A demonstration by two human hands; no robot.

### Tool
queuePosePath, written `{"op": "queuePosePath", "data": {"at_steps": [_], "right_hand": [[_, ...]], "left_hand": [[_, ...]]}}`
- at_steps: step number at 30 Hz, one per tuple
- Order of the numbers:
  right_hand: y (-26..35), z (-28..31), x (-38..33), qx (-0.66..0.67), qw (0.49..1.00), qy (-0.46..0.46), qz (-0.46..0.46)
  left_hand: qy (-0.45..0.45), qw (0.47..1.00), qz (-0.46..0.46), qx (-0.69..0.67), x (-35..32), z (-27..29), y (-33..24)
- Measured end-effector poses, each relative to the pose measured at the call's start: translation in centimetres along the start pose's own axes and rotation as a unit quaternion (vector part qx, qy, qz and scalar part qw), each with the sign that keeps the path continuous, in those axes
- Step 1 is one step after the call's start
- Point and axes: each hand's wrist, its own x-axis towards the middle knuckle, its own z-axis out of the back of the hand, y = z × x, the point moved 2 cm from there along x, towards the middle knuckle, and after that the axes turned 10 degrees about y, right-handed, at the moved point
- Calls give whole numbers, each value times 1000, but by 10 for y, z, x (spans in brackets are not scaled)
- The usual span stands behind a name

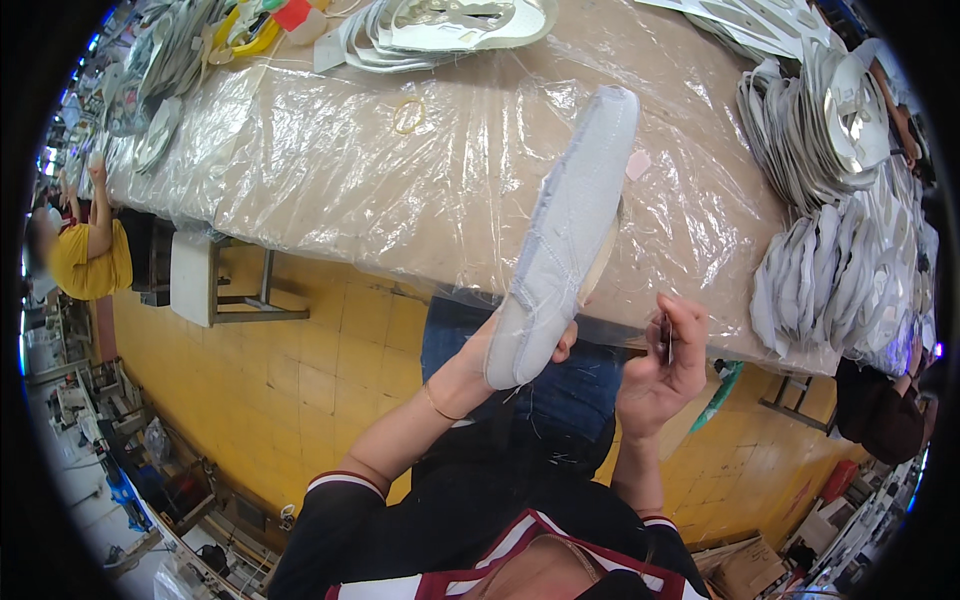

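A white shoe upper [570, 220] with stitched seams stands out over the near edge of the table, its long end pointing away from me. My left hand [468, 364] is closed round its near end from underneath, and the upper hides most of those fingers. Loose threads hang from the near tip. To the right of the upper and apart from it, my right hand [664, 375] is raised with its fingers curled. Pinched in them is a small dark, shiny thing [665, 336], too hidden to name.
Clear plastic sheeting [380, 190] covers the table. Stacks of white shoe pieces [815, 275] fill its right side, and another stack [445, 35] lies at the far edge. A rubber band [408, 115] rests on the plastic. At left, a person in yellow [95, 258] sits near a stool [193, 280].
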Motion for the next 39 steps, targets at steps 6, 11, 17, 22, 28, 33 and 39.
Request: {"op": "queuePosePath", "data": {"at_steps": [6,11,17,22,28,33,39], "right_hand": [[12,-13,25,-88,984,143,56],[4,-13,31,-109,975,175,76],[-8,-13,15,135,980,53,-137],[-10,-9,12,-54,992,87,-74],[-17,-10,5,-179,979,87,44],[-19,-7,2,-169,980,62,80],[-19,-6,3,-182,977,71,86]], "left_hand": [[-37,992,21,122,-3,-5,3],[-1,1000,26,6,-3,-3,6],[-36,981,71,-175,-2,1,8],[-26,984,39,-172,0,0,3],[1,991,17,-132,-2,-1,2],[3,999,46,-6,-4,3,7],[4,998,67,12,-6,10,12]]}}
